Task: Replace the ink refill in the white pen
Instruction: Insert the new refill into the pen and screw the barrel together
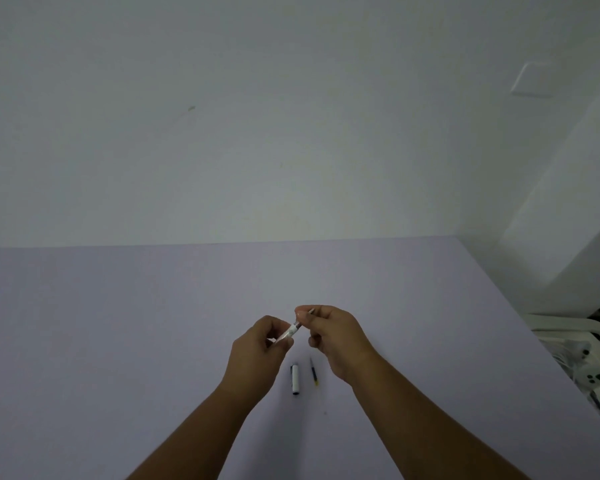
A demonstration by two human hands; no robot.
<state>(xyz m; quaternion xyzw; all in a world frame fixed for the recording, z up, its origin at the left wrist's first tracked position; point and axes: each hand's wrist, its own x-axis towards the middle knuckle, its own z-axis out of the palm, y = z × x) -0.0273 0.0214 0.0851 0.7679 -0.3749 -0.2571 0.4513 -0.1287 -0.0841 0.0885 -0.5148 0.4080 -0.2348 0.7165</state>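
Note:
Both my hands hold the white pen [290, 331] in the air above the pale purple table [118, 323]. My left hand [258, 351] grips the barrel end. My right hand [329, 336] pinches the tip end, with a small point sticking out past the fingers. The pen slants up to the right. Below it on the table lies the white pen cap [295, 379] with dark ends. Just right of the cap lies a thin dark ink refill [314, 371] with a yellowish lower end.
A white wall rises behind the table's far edge. Past the right table edge sits white plastic furniture with a white device [594, 381] and cables.

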